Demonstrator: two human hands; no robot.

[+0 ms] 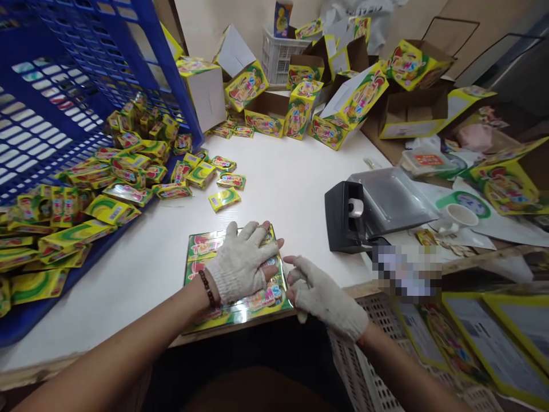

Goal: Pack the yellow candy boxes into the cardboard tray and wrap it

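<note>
A flat pack of small yellow-green printed boxes (266,300), under a glossy clear layer, lies at the table's front edge. My left hand (242,263), in a white glove with bare fingertips, rests flat on top of it, fingers spread. At the pack's right edge is my right hand (321,294), gloved the same way; its fingers are loosely bent and apart, and nothing shows between them. Whether its fingertips touch the edge I cannot tell. Several loose small boxes (225,198) lie on the table beyond the pack.
To the left a tipped blue plastic basket (171,74) spills many small boxes (128,166). A black tape dispenser (345,217) stands at the right, beside clear plastic trays (392,200) and a white cup (458,217). Larger printed cartons (300,109) crowd the back. Below right is a white crate (369,366).
</note>
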